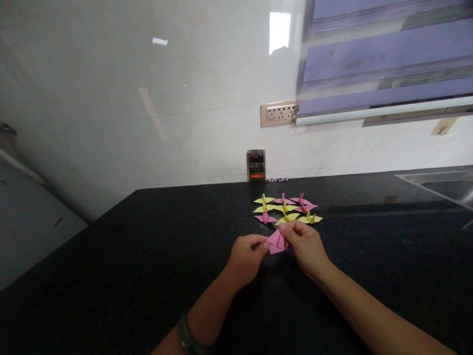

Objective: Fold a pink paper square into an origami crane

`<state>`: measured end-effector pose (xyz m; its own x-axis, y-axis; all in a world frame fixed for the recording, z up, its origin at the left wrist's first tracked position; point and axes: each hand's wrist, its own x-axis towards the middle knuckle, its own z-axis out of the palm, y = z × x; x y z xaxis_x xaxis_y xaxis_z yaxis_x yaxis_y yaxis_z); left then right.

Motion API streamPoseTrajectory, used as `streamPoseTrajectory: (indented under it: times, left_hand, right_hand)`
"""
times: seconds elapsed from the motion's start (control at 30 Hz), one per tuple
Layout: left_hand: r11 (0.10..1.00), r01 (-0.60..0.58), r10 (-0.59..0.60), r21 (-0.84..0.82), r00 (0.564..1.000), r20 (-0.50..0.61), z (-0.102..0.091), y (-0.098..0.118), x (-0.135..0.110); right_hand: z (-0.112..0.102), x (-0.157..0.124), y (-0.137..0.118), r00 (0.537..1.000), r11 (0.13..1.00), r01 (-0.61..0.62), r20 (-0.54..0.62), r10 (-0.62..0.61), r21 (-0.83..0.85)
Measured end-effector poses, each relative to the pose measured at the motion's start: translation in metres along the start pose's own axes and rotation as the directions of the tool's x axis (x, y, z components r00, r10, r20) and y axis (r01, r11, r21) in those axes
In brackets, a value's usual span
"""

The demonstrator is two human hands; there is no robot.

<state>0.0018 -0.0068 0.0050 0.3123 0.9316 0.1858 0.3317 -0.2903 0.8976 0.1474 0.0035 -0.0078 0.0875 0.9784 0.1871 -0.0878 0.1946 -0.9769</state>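
A piece of folded pink origami paper (276, 243) is held up between my two hands over the dark counter. My left hand (248, 257) pinches its left edge between thumb and fingers. At its upper right corner, the thumb and fingers of my right hand (306, 245) are closed on it. Just beyond my hands, several folded paper cranes lie in rows, among them a yellow paper crane (311, 219) and a pink paper crane (265, 218). My right fingers partly overlap the nearest yellow crane in the view. A bangle circles my left wrist.
The black stone counter (166, 246) runs back to a pale tiled wall. Against it stands a small dark box (256, 166), with a patterned strip (277, 180) beside it. A sink (451, 190) is at the right. A power socket (279, 114) and a purple blind (369, 59) are higher up.
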Motion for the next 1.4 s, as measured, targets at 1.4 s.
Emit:
streamPoseTrajectory:
  times: [1.4]
  left_hand:
    - [0.915,0.165,-0.206,-0.369,0.976,-0.073,0.0006,-0.0077,0.0048]
  right_hand:
    - [0.0065,-0.0076,0.0068,0.97,0.958,0.102,0.242,-0.035,-0.27]
